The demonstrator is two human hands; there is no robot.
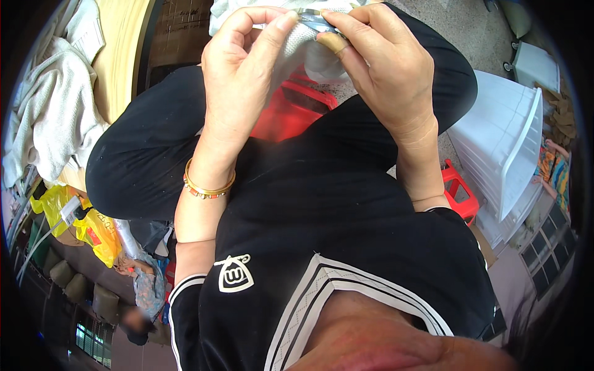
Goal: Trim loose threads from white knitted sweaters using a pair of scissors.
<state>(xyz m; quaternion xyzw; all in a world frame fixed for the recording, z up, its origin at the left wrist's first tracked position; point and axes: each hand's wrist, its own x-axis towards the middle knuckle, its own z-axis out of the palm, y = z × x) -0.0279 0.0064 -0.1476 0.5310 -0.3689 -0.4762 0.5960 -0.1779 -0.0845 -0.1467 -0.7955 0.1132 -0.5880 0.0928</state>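
Note:
Both my hands are raised together at the top of the head view, over my lap. Between them is a small silvery metal tool [317, 23] that looks like thread snips; its exact kind is hard to make out. My right hand [391, 71] is closed on the tool with thumb and forefinger, and a tan wrap covers the thumb's end. My left hand [244, 68] pinches thumb against forefinger at the upper edge of a pale knit fabric [303, 48], beside the tool. The fabric hangs down from the fingers, partly hidden behind the hands.
A wooden table edge [124, 55] with a heap of pale knitwear [62, 111] stands at the left. One red stool [288, 111] is below the fabric, another red stool [459, 193] at the right by white plastic bins [498, 133]. Yellow bags [99, 235] and another person [148, 290] are at lower left.

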